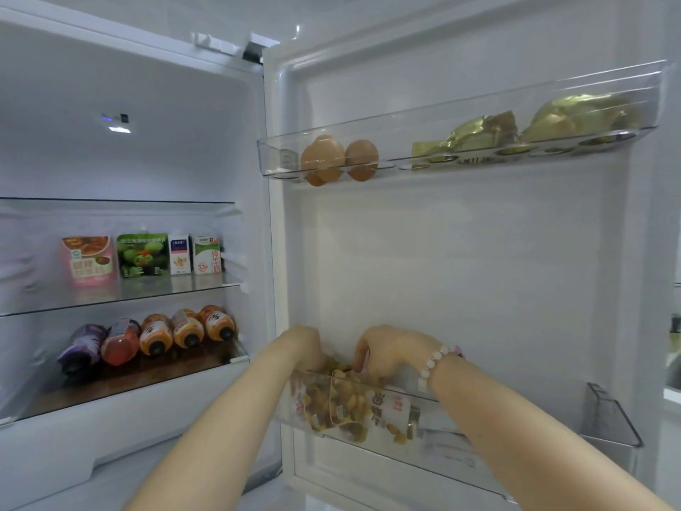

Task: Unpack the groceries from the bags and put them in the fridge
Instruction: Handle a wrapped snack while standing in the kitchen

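In the lower door bin of the open fridge, both hands work at the top edge of a snack bag. The left hand curls its fingers down over the bag's upper left end; the fingertips are hidden behind the bag. The right hand grips the upper edge further right, thumb towards the left hand, with a bead bracelet on the wrist.

The bag is clear plastic, filled with yellow-brown pieces, with a white printed panel at its right end. It stands in the left part of the bin, seen through the transparent front wall. Its long axis runs along the bin, left to right, top edge upward.

The upper door bin holds two brown eggs and gold foil packets. Inside the fridge, pouches and cartons stand on one glass shelf; bottles lie on the shelf below.
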Tool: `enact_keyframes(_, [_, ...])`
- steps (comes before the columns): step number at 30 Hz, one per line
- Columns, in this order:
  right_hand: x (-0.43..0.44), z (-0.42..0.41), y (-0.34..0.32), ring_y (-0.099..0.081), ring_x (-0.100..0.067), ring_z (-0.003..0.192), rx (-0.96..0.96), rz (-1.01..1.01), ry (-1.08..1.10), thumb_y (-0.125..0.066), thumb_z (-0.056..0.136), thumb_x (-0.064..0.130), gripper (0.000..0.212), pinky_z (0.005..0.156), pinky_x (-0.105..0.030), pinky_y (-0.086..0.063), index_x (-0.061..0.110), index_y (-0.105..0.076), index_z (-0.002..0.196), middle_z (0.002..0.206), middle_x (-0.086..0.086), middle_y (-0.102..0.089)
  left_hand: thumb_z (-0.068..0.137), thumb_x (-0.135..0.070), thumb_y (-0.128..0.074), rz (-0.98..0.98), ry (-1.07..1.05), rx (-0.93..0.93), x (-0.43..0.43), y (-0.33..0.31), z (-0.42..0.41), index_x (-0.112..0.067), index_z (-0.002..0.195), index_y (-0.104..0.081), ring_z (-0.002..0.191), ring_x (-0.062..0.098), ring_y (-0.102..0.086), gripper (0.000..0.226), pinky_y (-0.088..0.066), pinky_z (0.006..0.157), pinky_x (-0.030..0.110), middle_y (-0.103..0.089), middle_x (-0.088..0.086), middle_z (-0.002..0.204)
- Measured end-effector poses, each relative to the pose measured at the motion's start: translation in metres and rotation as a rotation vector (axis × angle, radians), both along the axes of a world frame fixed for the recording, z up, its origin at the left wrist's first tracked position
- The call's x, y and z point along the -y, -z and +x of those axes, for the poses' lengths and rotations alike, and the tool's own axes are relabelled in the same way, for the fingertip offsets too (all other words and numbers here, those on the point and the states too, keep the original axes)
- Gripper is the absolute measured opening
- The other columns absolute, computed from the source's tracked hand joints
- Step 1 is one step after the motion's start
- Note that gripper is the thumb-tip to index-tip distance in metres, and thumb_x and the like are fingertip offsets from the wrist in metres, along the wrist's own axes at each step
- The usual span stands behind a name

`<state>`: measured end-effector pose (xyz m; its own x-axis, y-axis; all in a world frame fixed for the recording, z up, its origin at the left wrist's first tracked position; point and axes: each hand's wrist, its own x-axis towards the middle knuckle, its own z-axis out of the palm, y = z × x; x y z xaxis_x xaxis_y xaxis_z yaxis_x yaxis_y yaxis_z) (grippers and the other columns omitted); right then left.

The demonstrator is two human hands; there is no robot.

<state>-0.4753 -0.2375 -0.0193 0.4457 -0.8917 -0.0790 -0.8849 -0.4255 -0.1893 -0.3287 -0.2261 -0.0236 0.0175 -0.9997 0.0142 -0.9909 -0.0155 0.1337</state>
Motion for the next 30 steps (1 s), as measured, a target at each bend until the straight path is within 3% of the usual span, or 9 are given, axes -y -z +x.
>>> enact_keyframes(5, [-0.015,-0.01,-0.009,-0.053,-0.016,0.097,0.023,-0.082,0.014,-0.065,0.088,0.018,0.033,0.078,-0.023,-0.044,0.013,-0.061,0.12,0.114,-0.003,-0.059,0.094,-0.031,-0.05,-0.275,0.112,-0.126,-0.007,0.003,0.006,-0.012,0.113,-0.062,0.104,0.02,-0.056,0.029,-0.043,0.081,0.025,-0.061,0.004,0.117])
enact_keyframes(10, [-0.047,-0.039,-0.022,-0.05,-0.022,0.115,-0.092,-0.476,0.058,-0.054,0.091,0.025,0.036,0.085,-0.03,-0.042,0.017,-0.052,0.127,0.127,-0.003,-0.052,0.092,-0.03,-0.052,-0.665,0.269,-0.205,-0.029,0.005,-0.027,-0.02,0.124,-0.053,0.113,0.019,-0.049,0.034,-0.041,0.086,0.03,-0.05,0.0,0.123])
enact_keyframes(16, [-0.097,-0.104,-0.045,-0.043,-0.021,0.121,-0.165,-0.856,0.253,-0.05,0.091,0.019,0.04,0.081,-0.031,-0.04,0.016,-0.047,0.13,0.128,-0.003,-0.051,0.09,-0.034,-0.052,-0.691,0.509,-0.052,-0.045,-0.014,-0.104,-0.016,0.136,-0.04,0.119,0.024,-0.042,0.051,-0.038,0.087,0.033,-0.045,0.004,0.131])
enact_keyframes(18, [-0.123,-0.135,-0.044,-0.05,-0.027,0.112,-0.18,-1.001,0.296,-0.057,0.083,0.012,0.038,0.082,-0.033,-0.042,0.011,-0.057,0.121,0.12,-0.007,-0.057,0.089,-0.033,-0.054,-0.757,0.574,-0.15,-0.054,-0.014,-0.129,-0.015,0.134,-0.042,0.118,0.024,-0.043,0.05,-0.038,0.087,0.033,-0.047,0.004,0.13])
enact_keyframes(20, [-0.153,-0.165,-0.038,-0.06,-0.033,0.086,-0.227,-1.109,0.306,-0.068,0.066,0.004,0.033,0.071,-0.033,-0.047,0.005,-0.067,0.099,0.096,-0.012,-0.064,0.087,-0.029,-0.057,-0.861,0.671,-0.316,-0.067,-0.011,-0.157,-0.013,0.126,-0.05,0.113,0.025,-0.047,0.043,-0.038,0.085,0.032,-0.052,0.004,0.123])
enact_keyframes(22, [-0.181,-0.195,-0.029,-0.061,-0.032,0.07,-0.303,-1.131,0.383,-0.072,0.053,0.001,0.032,0.063,-0.031,-0.048,0.004,-0.068,0.084,0.081,-0.011,-0.064,0.081,-0.024,-0.058,-0.967,0.831,-0.495,-0.085,-0.005,-0.187,-0.009,0.11,-0.06,0.1,0.027,-0.055,0.033,-0.039,0.079,0.028,-0.06,0.006,0.107])
enact_keyframes(24, [-0.207,-0.222,-0.016,-0.061,-0.032,0.068,-0.348,-1.086,0.495,-0.073,0.05,0.0,0.034,0.061,-0.032,-0.049,0.004,-0.067,0.083,0.079,-0.012,-0.064,0.075,-0.02,-0.059,-1.015,0.973,-0.594,-0.105,0.003,-0.218,-0.009,0.099,-0.064,0.089,0.026,-0.057,0.027,-0.038,0.073,0.024,-0.063,0.005,0.096])
enact_keyframes(28, [-0.262,-0.264,0.006,-0.058,-0.033,0.094,-0.454,-0.878,0.767,-0.064,0.07,0.005,0.035,0.078,-0.037,-0.046,0.004,-0.063,0.105,0.102,-0.013,-0.062,0.069,-0.012,-0.07,-0.979,1.204,-0.604,-0.14,0.018,-0.278,-0.007,0.097,-0.064,0.081,0.03,-0.061,0.028,-0.044,0.066,0.029,-0.064,0.007,0.089])
enact_keyframes(30, [-0.288,-0.286,0.013,-0.05,-0.028,0.108,-0.508,-0.795,0.902,-0.055,0.082,0.012,0.034,0.089,-0.032,-0.04,0.009,-0.057,0.116,0.116,-0.009,-0.056,0.067,-0.012,-0.076,-0.893,1.288,-0.517,-0.153,0.024,-0.306,-0.006,0.102,-0.063,0.081,0.031,-0.062,0.037,-0.049,0.066,0.034,-0.064,0.008,0.092])
